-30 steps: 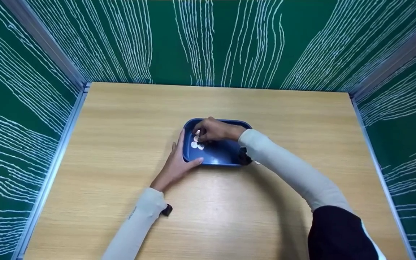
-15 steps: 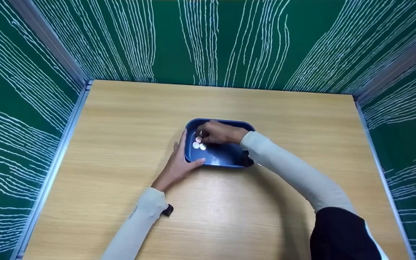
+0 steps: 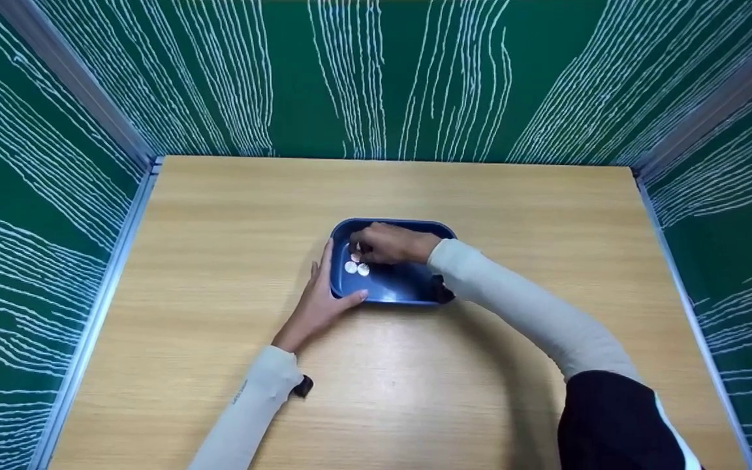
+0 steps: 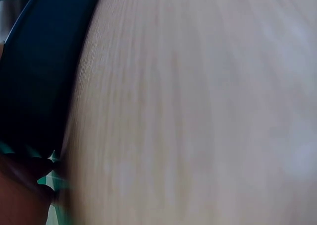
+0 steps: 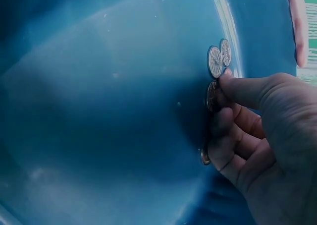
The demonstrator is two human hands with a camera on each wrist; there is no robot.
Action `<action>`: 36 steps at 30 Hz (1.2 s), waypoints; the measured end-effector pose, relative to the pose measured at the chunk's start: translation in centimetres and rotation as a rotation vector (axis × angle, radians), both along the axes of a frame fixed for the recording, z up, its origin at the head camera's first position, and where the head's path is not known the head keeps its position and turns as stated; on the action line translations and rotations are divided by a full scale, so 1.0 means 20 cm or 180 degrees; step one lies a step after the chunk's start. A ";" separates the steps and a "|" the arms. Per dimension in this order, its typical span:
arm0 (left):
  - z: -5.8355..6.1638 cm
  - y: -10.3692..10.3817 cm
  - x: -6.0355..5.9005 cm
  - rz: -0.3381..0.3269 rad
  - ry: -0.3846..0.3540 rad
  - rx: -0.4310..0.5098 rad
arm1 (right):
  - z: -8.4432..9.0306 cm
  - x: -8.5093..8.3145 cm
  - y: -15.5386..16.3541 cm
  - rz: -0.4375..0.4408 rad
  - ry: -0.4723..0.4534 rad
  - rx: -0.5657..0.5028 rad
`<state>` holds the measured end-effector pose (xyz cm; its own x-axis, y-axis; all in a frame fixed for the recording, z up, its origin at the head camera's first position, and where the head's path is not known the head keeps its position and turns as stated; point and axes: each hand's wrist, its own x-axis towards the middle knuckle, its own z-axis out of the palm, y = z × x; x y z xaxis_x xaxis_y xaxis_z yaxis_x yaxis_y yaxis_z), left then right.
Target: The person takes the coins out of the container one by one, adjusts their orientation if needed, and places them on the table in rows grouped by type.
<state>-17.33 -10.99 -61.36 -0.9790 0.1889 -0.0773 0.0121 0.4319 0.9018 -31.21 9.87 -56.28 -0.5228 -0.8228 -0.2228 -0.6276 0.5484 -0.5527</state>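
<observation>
A blue tray [image 3: 402, 287] lies on the table, with several coins in its left part. My left hand [image 3: 316, 301] holds the tray's near left corner, thumb over the near rim and fingers along the left side. Reaching into the tray, my right hand [image 3: 392, 243] has its thumb and forefinger at a gold-coloured coin [image 5: 212, 96]. Two silver coins [image 5: 215, 61] lie just beyond the thumb tip. Another coin [image 5: 205, 155] shows beside the curled lower fingers. In the left wrist view, the tray's dark outer wall [image 4: 44, 61] shows, with fingers at the lower left.
The wooden table [image 3: 245, 215] spreads out around the tray. Green panels [image 3: 297, 78] with white wavy lines stand at the back and both sides. Metal edging [image 3: 89, 313] runs along the table's left side.
The right hand's fingers have shifted slightly over the coins, and the uppermost coin, visible a second ago, is now mostly hidden by them. The left hand keeps its place on the tray.
</observation>
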 end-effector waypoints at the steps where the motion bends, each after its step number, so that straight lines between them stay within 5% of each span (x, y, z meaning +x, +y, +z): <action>1: 0.00 0.00 0.00 0.0003 -0.0004 0.0002 | 0.01 0.00 0.00 -0.0003 0.0010 0.0048; 12: 0.01 0.00 0.01 0.0027 0.0021 -0.0006 | 0.05 0.04 0.00 0.0213 0.0480 0.0122; 19: 0.00 0.00 0.01 -0.0004 0.0014 0.0008 | 0.08 0.05 0.04 0.0039 0.0205 0.0022; 29: 0.01 0.01 0.01 0.0007 0.0010 0.0051 | 0.13 0.10 0.16 -0.0371 -0.0170 -0.0659; 36: 0.01 0.02 0.00 0.0017 0.0082 0.0031 | 0.17 0.15 0.29 -0.0628 -0.0072 -0.0893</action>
<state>-17.24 -10.67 -61.13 -0.9816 0.1844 -0.0504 0.0330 0.4231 0.9055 -28.15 15.64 -52.90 -0.6755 -0.7372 -0.0155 -0.5103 0.4826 -0.7119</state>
